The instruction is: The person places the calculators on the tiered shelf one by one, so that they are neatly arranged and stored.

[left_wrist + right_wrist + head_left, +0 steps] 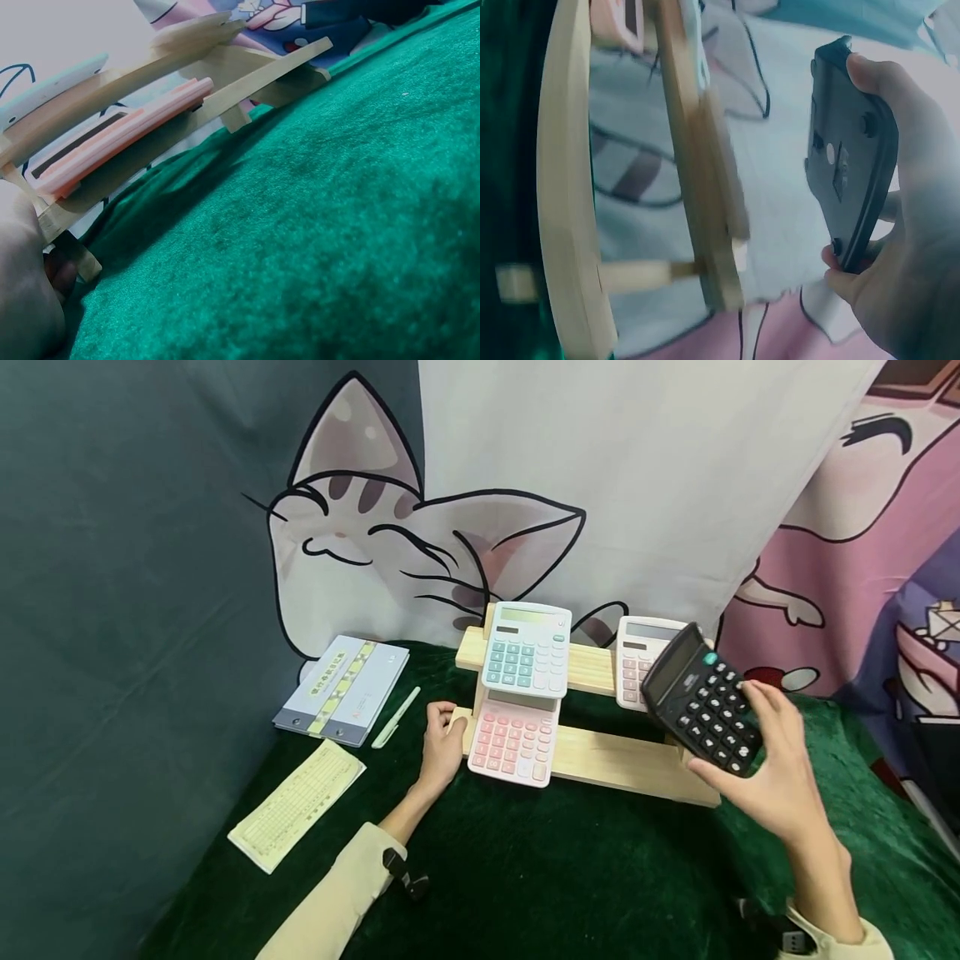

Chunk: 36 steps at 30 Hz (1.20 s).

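My right hand (780, 772) holds a black calculator (705, 702) by its edges, tilted, at the right end of a two-tier wooden rack (630, 762). In the right wrist view the calculator's underside (847, 157) shows, apart from the rack. With my left hand (441, 747) I grip the left end of the rack's lower board. A white calculator with blue keys (527, 647) stands on the upper tier, above a pink calculator (513, 743) on the lower one. Another white calculator with pink keys (632, 653) sits upper right, partly hidden behind the black one.
Left of the rack lie a grey-blue notebook (354, 681), a pale green pen (396, 718) and a yellow printed pad (296, 806). Green plush cloth (525, 877) covers the table. A cartoon-print curtain (637, 485) hangs close behind the rack.
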Tool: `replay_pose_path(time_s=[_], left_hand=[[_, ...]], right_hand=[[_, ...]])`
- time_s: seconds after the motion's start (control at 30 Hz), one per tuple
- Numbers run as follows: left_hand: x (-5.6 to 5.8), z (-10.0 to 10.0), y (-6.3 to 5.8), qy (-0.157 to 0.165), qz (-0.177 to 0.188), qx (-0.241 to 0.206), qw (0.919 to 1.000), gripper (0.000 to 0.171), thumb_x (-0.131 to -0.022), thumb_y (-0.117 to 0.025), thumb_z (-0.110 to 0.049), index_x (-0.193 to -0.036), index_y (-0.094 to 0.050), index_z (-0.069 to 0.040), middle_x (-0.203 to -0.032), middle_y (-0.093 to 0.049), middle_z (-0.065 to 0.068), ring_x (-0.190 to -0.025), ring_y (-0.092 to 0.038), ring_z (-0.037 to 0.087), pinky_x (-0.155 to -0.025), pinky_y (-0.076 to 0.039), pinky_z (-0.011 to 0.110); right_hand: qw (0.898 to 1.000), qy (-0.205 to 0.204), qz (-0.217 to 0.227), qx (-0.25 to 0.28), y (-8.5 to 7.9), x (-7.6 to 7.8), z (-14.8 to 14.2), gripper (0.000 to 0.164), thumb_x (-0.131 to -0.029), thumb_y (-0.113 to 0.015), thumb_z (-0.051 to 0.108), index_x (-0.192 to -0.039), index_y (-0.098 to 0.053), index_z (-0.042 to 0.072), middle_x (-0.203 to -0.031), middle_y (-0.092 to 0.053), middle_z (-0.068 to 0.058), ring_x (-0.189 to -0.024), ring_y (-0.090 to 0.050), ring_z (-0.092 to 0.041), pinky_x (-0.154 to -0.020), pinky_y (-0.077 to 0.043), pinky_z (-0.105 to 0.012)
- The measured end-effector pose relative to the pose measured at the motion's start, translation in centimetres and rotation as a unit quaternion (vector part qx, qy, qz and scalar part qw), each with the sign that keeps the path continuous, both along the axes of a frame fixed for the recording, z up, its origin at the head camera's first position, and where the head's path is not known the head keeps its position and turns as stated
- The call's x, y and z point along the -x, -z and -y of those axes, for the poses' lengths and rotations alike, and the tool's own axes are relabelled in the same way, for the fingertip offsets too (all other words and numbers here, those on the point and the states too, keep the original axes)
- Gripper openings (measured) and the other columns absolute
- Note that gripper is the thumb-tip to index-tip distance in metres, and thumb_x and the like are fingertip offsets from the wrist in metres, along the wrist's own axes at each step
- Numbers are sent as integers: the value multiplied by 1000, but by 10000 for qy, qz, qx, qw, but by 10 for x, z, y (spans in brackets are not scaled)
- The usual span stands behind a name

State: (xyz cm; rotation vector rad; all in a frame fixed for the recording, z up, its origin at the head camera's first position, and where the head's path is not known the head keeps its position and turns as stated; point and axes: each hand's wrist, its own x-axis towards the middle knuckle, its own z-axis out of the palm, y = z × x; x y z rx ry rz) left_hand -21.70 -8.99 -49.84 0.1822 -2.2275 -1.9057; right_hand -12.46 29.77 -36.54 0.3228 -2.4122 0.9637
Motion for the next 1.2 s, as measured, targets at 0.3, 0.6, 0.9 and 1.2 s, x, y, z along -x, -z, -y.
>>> replay_pose_path(time_s=[0.3,0.6,0.9,1.2], left_hand=[[2,-1,0,22,-14,72,10000,27,-97,-51,-16,-123,-44,-11,-103,-63,12,-77,-61,17,-66,-45,26],[0,0,0,15,-70,134,9999,27,-96,-52,-15,-122,-46,-10,-101,-64,12,-75,-61,15,-66,-45,27],[0,0,-1,11,-52,143,9999,28,-97,-52,-16,-123,-45,-10,-102,-64,12,-75,-61,16,-66,-45,28],[-1,0,-2,-41,-74,181,9998,28,-96,-52,-15,-123,-46,-10,-101,-64,13,-75,-60,15,-66,-44,27]], right_hand=[[9941,-957,268,-431,11,-19,34,121,-52,-95,13,-156,-34,19,-158,-30,-14,-137,-24,-8,-104,-15,-12],[9853,-809,1226,-875,48,-38,36,112,-63,-94,30,-156,-32,24,-155,-30,-11,-133,-29,-28,-102,-24,-33],[9844,-270,1432,-981,78,-26,23,106,-65,-91,41,-152,-39,12,-152,-34,-18,-131,-31,-38,-93,-31,-59],[9795,238,1641,-1145,87,-22,18,102,-68,-88,48,-150,-40,10,-149,-33,-21,-130,-30,-46,-92,-31,-63]])
